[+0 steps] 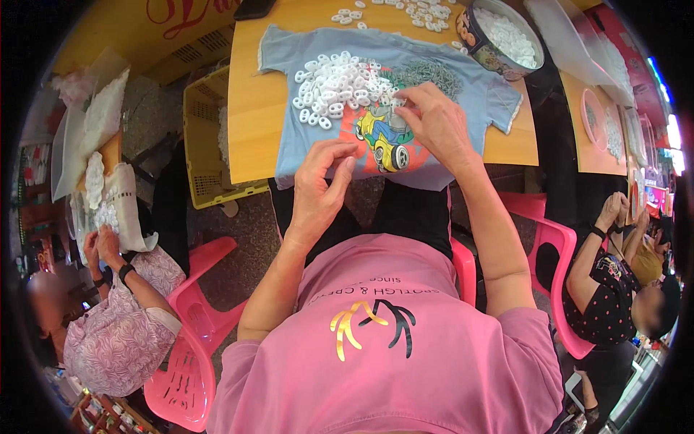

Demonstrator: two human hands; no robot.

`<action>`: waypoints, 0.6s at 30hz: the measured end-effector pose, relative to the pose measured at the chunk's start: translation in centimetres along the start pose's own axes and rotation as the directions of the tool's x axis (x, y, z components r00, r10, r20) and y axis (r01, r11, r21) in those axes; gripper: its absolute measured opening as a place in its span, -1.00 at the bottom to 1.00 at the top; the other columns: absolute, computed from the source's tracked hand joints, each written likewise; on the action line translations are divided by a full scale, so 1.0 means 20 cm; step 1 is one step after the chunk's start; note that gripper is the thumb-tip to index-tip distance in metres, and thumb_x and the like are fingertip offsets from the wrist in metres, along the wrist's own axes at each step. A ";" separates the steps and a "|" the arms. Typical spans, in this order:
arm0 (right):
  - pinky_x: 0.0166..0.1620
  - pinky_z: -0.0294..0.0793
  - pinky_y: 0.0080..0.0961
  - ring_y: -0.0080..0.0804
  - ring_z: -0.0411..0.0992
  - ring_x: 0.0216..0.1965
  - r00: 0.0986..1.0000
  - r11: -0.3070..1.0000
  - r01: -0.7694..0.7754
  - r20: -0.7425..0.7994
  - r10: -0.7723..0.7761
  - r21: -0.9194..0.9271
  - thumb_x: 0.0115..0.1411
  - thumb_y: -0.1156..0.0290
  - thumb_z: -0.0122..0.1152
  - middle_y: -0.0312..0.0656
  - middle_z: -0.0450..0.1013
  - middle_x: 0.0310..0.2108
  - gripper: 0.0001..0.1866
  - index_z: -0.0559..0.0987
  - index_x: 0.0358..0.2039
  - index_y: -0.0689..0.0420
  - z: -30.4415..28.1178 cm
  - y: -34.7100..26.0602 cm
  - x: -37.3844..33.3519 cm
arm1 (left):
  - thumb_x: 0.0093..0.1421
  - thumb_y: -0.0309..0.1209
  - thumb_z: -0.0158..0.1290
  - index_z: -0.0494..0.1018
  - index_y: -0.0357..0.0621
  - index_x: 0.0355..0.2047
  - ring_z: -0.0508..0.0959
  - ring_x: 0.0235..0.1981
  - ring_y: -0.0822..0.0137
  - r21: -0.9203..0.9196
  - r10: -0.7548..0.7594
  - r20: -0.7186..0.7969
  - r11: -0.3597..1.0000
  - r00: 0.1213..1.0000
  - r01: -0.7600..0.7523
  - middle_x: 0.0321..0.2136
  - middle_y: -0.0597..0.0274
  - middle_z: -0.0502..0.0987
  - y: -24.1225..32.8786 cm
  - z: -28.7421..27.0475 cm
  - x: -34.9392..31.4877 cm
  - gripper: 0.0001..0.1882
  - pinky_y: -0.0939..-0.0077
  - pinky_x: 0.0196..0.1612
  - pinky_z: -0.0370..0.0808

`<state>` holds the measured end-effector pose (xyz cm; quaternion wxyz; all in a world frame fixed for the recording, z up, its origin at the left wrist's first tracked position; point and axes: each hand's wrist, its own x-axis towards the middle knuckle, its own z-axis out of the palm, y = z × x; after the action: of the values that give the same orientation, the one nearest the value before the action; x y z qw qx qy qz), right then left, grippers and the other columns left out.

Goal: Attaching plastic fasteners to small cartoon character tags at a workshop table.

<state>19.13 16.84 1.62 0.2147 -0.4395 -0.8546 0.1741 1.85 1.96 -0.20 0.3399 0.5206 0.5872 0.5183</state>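
Observation:
A light-blue printed T-shirt [283, 145] lies spread on the wooden table in front of me. On it sits a heap of small white oval plastic pieces with two holes [334, 85]. Right of that heap lies a pile of small grey metal-looking pieces [428, 77]. My right hand [439, 124] pinches a white two-holed piece [397, 102] between thumb and forefinger at the heap's right edge. Over the shirt's near edge my left hand [323, 182] is half curled, thumb apart from the fingers, with nothing visible between them.
A round tin [473, 45] full of white pieces stands at the table's [249, 108] far right. More loose pieces [426, 13] lie along the far side. A yellow crate [206, 177] is at the left. People on pink chairs [194, 322] work at both sides.

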 end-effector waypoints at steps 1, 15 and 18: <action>-0.27 0.44 -0.36 -0.22 0.50 -0.32 1.000 1.000 0.019 0.010 -0.019 -0.018 0.09 0.37 0.25 -0.19 0.48 -0.35 -0.79 0.59 -0.24 0.10 0.00 0.01 0.00 | 0.22 -0.56 0.02 0.49 -0.30 -0.18 0.52 -0.22 0.39 -0.007 0.014 -0.023 1.000 1.000 -0.014 -0.20 0.14 0.49 0.00 0.00 0.00 -0.83 0.57 -0.15 0.44; -0.34 0.43 -0.47 -0.34 0.47 -0.42 0.999 0.994 0.050 0.011 -0.052 0.097 0.08 0.42 0.26 -0.19 0.48 -0.39 -0.83 0.53 -0.31 0.17 0.02 0.03 0.00 | 0.21 -0.55 0.03 0.50 -0.29 -0.20 0.53 -0.28 0.37 -0.011 0.029 -0.042 1.000 0.999 -0.030 -0.23 0.13 0.50 -0.01 0.01 0.00 -0.84 0.56 -0.19 0.45; -0.40 0.40 -0.61 -0.51 0.41 -0.49 0.995 0.893 -0.089 0.087 0.056 0.441 0.11 0.43 0.26 -0.24 0.48 -0.43 -0.83 0.53 -0.29 0.21 0.04 0.07 -0.01 | 0.21 -0.55 0.03 0.50 -0.29 -0.20 0.53 -0.28 0.37 -0.025 0.019 -0.041 0.999 0.999 -0.020 -0.25 0.14 0.51 0.01 0.01 0.00 -0.84 0.56 -0.19 0.45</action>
<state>19.69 17.35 0.29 0.2719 -0.4039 -0.7824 0.3882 2.05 2.07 0.00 0.3293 0.5115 0.5823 0.5394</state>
